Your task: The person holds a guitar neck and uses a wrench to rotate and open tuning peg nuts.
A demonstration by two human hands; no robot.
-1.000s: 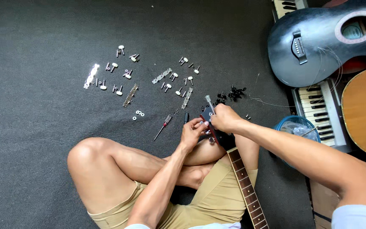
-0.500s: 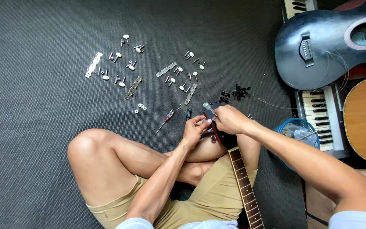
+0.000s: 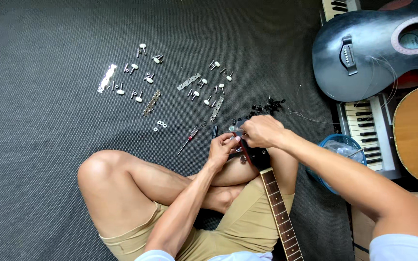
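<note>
Both hands pinch at the guitar headstock (image 3: 252, 153) — left hand (image 3: 220, 150) and right hand (image 3: 262, 131) fingers clenched on a small metal part (image 3: 234, 128). A slip could drop it among the loose tuner pegs (image 3: 141, 77) beyond the fingers.

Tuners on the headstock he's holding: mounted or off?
Mostly off, it seems: tuning pegs and plates lie loose on the carpet. Both hands cover the headstock, so any remaining ones cannot be seen.
</note>
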